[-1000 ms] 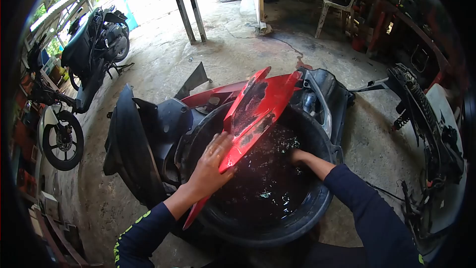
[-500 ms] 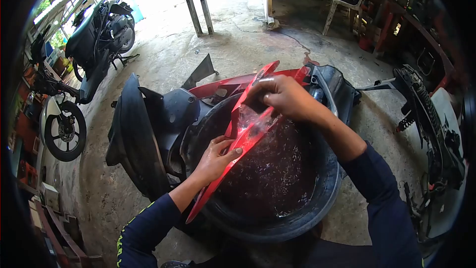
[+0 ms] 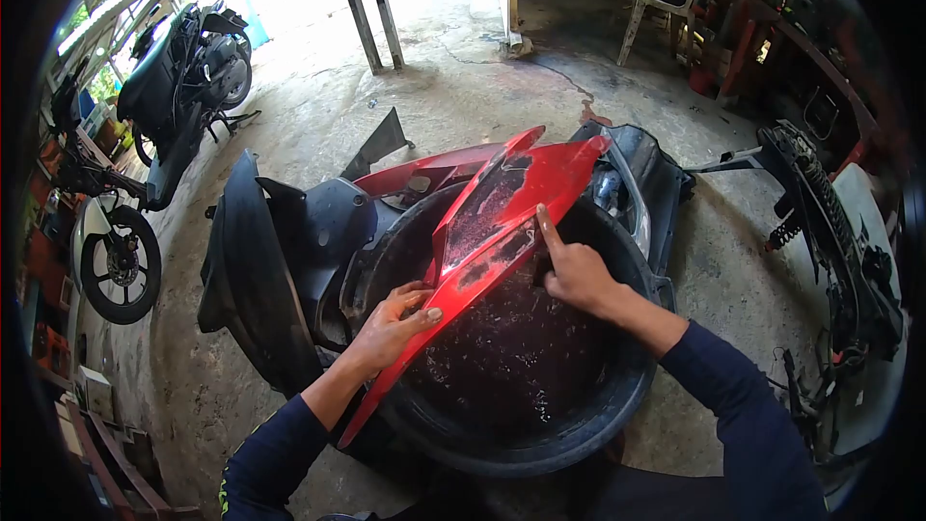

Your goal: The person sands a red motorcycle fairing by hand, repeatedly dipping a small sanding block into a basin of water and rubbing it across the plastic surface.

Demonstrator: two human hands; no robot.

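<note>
A long red motorcycle body panel with dark, worn patches slants over a round black tub of dark, murky water. My left hand grips the panel's lower part, thumb on top and fingers at the far edge. At the near edge, my right hand touches the panel with its stretched index fingertip. The other fingers of that hand are curled in, and whatever they may hold is hidden.
Black fairing parts lie left of the tub, with another red panel behind. A motorcycle stands at left. To the right are a stripped frame with a shock absorber and a plastic chair. A metal post stands ahead.
My right hand has moved down and right, from bent over the panel's middle to its near edge with the index finger stretched. The panel has turned, showing more of its worn face.
</note>
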